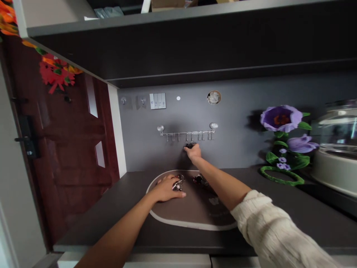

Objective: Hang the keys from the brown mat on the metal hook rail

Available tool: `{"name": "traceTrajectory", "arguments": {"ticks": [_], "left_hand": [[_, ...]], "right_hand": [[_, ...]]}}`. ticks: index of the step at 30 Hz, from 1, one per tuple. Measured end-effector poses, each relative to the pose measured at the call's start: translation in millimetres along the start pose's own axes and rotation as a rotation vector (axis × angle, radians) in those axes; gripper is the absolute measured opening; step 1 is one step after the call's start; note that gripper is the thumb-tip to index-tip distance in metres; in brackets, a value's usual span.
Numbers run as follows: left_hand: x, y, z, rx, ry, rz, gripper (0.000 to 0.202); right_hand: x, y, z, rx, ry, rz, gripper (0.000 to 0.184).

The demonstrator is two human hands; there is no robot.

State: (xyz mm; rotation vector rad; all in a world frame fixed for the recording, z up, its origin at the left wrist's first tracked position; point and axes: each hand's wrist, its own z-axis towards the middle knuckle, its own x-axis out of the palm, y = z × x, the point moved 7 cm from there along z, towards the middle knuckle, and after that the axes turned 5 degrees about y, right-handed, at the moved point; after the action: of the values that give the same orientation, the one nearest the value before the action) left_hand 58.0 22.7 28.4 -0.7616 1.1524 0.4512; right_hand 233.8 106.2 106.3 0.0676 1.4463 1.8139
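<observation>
On the brown oval mat (189,217), my left hand (165,189) lies palm down with thumb and fingers apart. A bunch of shiny metal pieces that look like keys (178,184) sits in the gap between them. My right hand (193,152) reaches up to the clear hook rail (188,133) on the grey wall. Its fingers are closed on a small dark thing (190,145), just under the middle hooks; whether it touches a hook I cannot tell. A second dark and shiny bunch (200,180) lies on the mat, partly behind my right forearm.
A dark shelf (195,48) overhangs the counter (134,223). To the right stand purple fabric flowers (281,119) with a green ring base and a white appliance (334,167) with a clear top. A dark red door (75,156) is at the left.
</observation>
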Motion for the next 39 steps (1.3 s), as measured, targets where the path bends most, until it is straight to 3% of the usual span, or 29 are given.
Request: {"name": "traceTrajectory", "arguments": {"ticks": [4, 10, 15, 20, 24, 27, 31, 35, 39], "left_hand": [[-0.7, -1, -1, -0.009, 0.008, 0.05, 0.076], [-11.7, -5, -2, 0.008, -0.068, 0.035, 0.069], [-28.3, 5, -4, -0.049, -0.222, -0.041, 0.056], [-42.9, 30, -10, -0.224, -0.42, -0.08, 0.056], [-44.1, 38, -14, -0.289, -0.471, -0.133, 0.051], [-43.6, 34, -18, -0.272, -0.503, -0.237, 0.045], [-49.5, 25, -23, -0.246, -0.548, -0.487, 0.032], [-75.0, -3, -23, -0.11, -0.461, -0.66, 0.029], [-100.3, -55, -19, 0.098, -0.076, -0.784, 0.031]], "right_hand": [[-1, 7, 3, -0.072, -0.012, 0.044, 0.017], [-28, 46, 0, -0.168, 0.0, 0.281, 0.012], [-40, 75, -10, -0.187, 0.024, 0.365, 0.009], [-11, 44, -55, -0.199, 0.296, 0.173, 0.011], [8, 3, -104, -0.205, 0.566, -0.028, 0.008], [1, -8, -121, -0.212, 0.646, -0.073, 0.014], [-25, 7, -122, -0.27, 0.732, -0.029, 0.024], [-55, 34, -122, -0.317, 0.912, 0.035, 0.024], [-76, 57, -134, -0.262, 1.257, 0.205, 0.028]]}}
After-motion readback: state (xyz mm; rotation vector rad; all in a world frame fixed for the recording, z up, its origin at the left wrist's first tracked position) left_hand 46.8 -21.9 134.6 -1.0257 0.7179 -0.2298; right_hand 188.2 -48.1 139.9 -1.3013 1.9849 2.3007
